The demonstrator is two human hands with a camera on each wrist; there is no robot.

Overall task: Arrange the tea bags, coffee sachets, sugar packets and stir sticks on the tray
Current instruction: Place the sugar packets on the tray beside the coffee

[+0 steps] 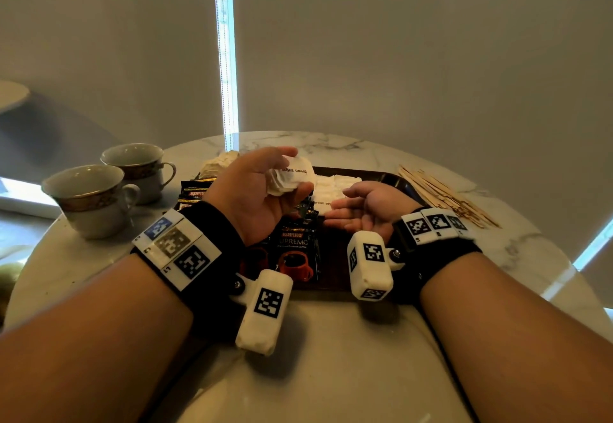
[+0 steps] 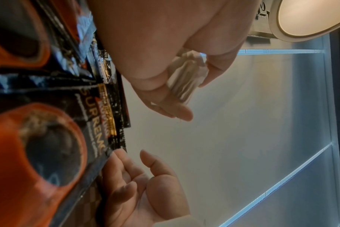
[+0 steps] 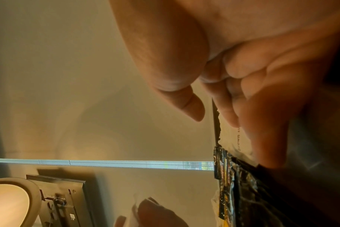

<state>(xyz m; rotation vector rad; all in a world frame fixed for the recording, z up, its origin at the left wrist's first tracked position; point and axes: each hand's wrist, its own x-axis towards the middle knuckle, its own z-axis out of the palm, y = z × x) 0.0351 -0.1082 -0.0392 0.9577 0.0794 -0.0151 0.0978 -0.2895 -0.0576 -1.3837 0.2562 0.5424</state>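
Several white paper sugar packets [image 1: 288,175] pinched in left hand [image 1: 262,190] above dark tray [image 1: 394,178]; right hand [image 1: 365,211] slack-fingered, empty. Probably next: laid beside the tray's white row.

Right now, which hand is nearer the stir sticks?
Right. The right hand lies open, palm up, over the tray, just inward of the stir sticks beside it. The left hand, holding sugar packets, is farther away.
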